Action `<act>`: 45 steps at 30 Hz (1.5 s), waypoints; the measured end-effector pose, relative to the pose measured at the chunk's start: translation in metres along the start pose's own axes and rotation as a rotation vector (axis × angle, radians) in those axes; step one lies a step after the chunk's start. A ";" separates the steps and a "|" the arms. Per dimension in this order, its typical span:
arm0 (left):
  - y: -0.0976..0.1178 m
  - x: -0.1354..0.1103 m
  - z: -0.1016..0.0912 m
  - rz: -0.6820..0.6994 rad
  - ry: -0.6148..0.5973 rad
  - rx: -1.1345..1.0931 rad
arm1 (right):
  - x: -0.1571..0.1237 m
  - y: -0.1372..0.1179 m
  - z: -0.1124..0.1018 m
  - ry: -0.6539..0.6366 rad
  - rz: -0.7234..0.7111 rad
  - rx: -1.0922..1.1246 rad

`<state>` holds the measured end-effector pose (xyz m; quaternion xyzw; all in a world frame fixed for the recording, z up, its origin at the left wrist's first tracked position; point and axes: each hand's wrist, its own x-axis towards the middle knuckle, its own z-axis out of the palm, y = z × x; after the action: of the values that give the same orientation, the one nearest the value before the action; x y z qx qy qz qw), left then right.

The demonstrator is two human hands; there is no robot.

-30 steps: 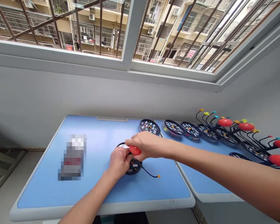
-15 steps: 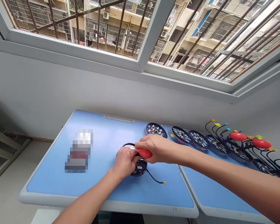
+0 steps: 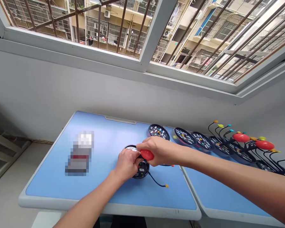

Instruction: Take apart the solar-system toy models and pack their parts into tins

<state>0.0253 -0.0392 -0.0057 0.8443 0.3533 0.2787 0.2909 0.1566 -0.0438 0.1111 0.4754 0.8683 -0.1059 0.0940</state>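
Note:
A round black-rimmed disc (image 3: 141, 171) with small printed marks lies on the blue table, largely covered by my hands. My left hand (image 3: 127, 163) rests over its left side, fingers closed near the centre; what they pinch is hidden. Just right of them, my right hand (image 3: 154, 150) grips a glossy red oval knob (image 3: 147, 155), its fingers curled around the far side. A thin black stalk (image 3: 155, 181) with an orange tip runs from the disc toward the lower right. A small red tip (image 3: 172, 165) shows beneath my right forearm.
Another printed disc (image 3: 158, 131) stands behind my right hand. Several similar discs (image 3: 184, 136) line the back of the adjoining table, some bearing red knobs (image 3: 241, 137) and bendy coloured-tipped stalks. A blurred-out item (image 3: 79, 155) lies at left. A seam (image 3: 191, 186) divides the tables.
A dark stalk with a red tip now shows below my right wrist. Both hands stay at the disc, the right one slightly turned. The whole view has shifted a little.

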 end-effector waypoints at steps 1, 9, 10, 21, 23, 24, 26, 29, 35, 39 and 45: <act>0.000 0.000 0.000 0.002 0.000 0.002 | 0.000 0.000 0.000 -0.005 0.031 0.023; -0.002 0.000 0.000 0.026 -0.012 0.009 | -0.001 -0.003 -0.004 0.007 -0.022 -0.055; -0.002 0.000 0.000 0.028 -0.013 0.011 | -0.001 -0.003 -0.003 -0.001 0.000 -0.042; -0.004 0.003 0.001 0.016 -0.052 0.029 | -0.016 -0.005 -0.085 0.376 0.107 -0.134; -0.005 0.004 0.001 0.012 -0.058 0.043 | -0.025 -0.007 -0.123 0.448 0.153 -0.140; -0.005 0.004 0.000 0.017 -0.063 0.047 | -0.029 -0.008 -0.135 0.390 0.171 -0.112; -0.004 0.005 -0.003 0.036 -0.071 0.046 | -0.038 -0.008 -0.138 0.261 0.200 0.024; -0.003 0.007 -0.007 0.062 -0.080 0.030 | -0.053 0.011 -0.098 0.227 0.275 0.331; 0.002 0.008 -0.013 0.060 -0.085 -0.005 | -0.096 0.091 0.027 0.397 0.734 0.387; 0.006 0.006 -0.015 0.045 -0.065 0.002 | -0.097 0.121 0.085 0.393 0.811 0.324; 0.006 0.004 -0.012 0.052 -0.023 -0.059 | -0.081 0.136 0.130 0.517 0.923 0.248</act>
<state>0.0224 -0.0360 0.0072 0.8474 0.3193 0.2867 0.3125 0.3226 -0.0729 -0.0052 0.8253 0.5452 -0.0349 -0.1426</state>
